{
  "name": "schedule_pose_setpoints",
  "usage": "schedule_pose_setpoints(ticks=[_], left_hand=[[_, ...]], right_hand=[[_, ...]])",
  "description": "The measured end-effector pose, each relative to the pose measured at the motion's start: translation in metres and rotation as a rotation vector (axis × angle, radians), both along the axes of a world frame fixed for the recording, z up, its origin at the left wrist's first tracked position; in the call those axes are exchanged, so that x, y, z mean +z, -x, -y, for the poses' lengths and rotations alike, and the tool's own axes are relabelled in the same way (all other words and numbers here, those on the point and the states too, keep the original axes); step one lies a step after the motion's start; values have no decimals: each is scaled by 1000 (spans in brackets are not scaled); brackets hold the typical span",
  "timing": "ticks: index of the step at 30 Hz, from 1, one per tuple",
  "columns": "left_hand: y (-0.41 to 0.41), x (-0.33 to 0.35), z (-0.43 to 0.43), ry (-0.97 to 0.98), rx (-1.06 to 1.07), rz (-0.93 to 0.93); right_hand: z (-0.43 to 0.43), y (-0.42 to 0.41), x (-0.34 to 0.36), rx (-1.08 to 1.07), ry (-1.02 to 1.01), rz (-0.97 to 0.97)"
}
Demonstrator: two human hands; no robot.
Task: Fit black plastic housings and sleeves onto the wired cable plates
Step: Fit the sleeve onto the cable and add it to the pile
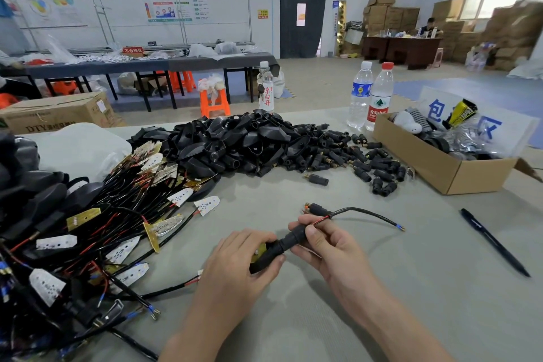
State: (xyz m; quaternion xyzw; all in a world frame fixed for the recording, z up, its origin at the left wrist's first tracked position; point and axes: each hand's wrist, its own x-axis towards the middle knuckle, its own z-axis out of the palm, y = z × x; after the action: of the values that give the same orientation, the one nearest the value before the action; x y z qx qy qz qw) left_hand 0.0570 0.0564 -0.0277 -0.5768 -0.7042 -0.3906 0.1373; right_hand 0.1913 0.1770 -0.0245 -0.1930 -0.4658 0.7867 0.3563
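The grey table (382,288) is laid out as a feed line around the heap of black housings (235,141). The tangle of wired cable plates (97,223) sprawls left of the heap and nearer the person. The loose sleeves (361,161) spill from the heap's right edge, and a cardboard box (446,173) sits just beyond them. Each stock seems kept within a short reach.

The piece in work is held clear of the heap on its near side, above bare table. The left hand (235,258) is curled round the wide end of one housing (276,248), with a yellowish plate edge (260,250) showing at its fingers. It likely braces the body. The right hand (329,247) is clamped on the housing's narrow neck, thumb over fingers, probably seating that end along the wires. Both palms face inward, wrists low.

The cable (367,211) arcs from the right fingers toward the heap's right. A pen (493,241) lies far right of the heap.
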Motion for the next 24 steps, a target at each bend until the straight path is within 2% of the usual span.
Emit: schedule_pose_setpoints(ticks=[8,16,24], left_hand=[[0,3,3,42,-96,155],[2,1,3,31,-128,249],[1,2,1,-2,-117,231]], right_hand=[[0,-3,2,10,-151,37],[-1,-4,2,82,-94,36],[5,0,-3,69,-208,30]])
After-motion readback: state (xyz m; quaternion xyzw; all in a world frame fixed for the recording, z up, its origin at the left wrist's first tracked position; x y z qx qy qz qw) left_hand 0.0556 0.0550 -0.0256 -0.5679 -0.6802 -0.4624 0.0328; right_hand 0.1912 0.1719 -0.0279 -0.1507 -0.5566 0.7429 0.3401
